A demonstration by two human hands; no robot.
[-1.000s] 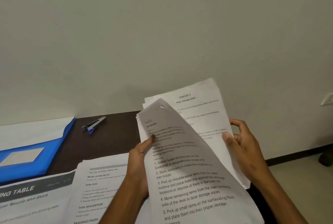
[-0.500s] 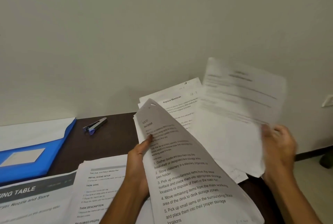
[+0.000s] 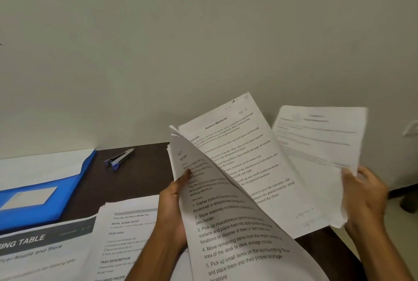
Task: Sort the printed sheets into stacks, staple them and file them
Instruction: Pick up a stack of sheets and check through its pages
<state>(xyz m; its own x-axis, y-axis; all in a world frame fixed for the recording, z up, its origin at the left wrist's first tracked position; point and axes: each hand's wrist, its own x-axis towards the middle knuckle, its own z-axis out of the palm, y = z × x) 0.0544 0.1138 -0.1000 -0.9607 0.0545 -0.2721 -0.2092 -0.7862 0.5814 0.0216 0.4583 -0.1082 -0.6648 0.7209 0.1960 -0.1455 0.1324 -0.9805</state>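
Observation:
My left hand [image 3: 174, 208] grips a bundle of printed sheets [image 3: 244, 167] above the dark table, thumb on the front sheet. That front sheet [image 3: 228, 235] curls down toward me; behind it shows a page headed "Replace Shoelaces". My right hand [image 3: 362, 192] holds a single sheet [image 3: 316, 145] off to the right, apart from the bundle and blurred. A blue and grey stapler [image 3: 119, 159] lies on the table near the wall. At the left lies a blue file folder [image 3: 45, 197].
Two stacks of printed sheets lie on the dark table [image 3: 126, 181] in front of me: one with a grey banner [image 3: 40, 251] at the lower left, one [image 3: 122, 235] beside my left forearm. A plain wall stands behind. The floor shows at the far right.
My right hand has pulled one sheet off the back of the bundle and carried it out to the right. The "Replace Shoelaces" page now shows. My left hand has kept its grip.

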